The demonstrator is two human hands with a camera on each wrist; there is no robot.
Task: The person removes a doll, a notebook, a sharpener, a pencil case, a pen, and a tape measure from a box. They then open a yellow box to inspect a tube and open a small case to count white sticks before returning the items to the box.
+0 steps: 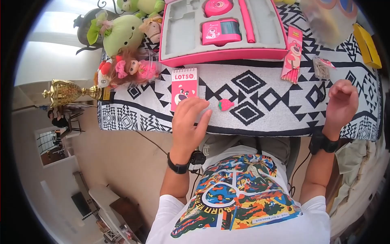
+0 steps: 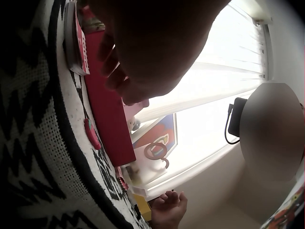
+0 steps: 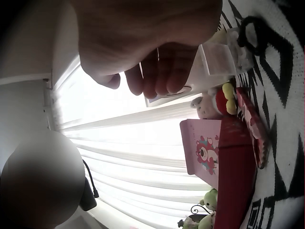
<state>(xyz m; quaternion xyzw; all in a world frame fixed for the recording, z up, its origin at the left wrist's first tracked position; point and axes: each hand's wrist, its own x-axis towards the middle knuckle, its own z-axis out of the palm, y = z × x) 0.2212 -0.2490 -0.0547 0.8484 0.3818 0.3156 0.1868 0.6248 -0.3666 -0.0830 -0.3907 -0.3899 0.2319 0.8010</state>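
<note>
My left hand point(image 1: 189, 122) hovers at the lower edge of a pink spiral notepad point(image 1: 178, 83) with LOTSO on its cover, its fingers loosely bent and nothing in them. To the right of that hand lies a small pink strawberry-shaped piece point(image 1: 226, 105) with a green top. Over the right end of the cloth is my right hand point(image 1: 343, 106), raised, fingers loosely curled and holding nothing. The right wrist view shows its fingers point(image 3: 164, 71) hanging in the air. Nearest to it are a small clear packet point(image 1: 321, 70) and a pink pack of pencils point(image 1: 293, 57).
An open pink box point(image 1: 223, 57) with a moulded tray stands at the back, holding a pink sharpener-like case point(image 1: 221, 33) and a pink pen-like stick point(image 1: 246, 20). Plush toys point(image 1: 124, 36) and dolls point(image 1: 134, 69) crowd the left, beside a gold trophy point(image 1: 65, 92). A yellow box point(image 1: 367, 44) is far right.
</note>
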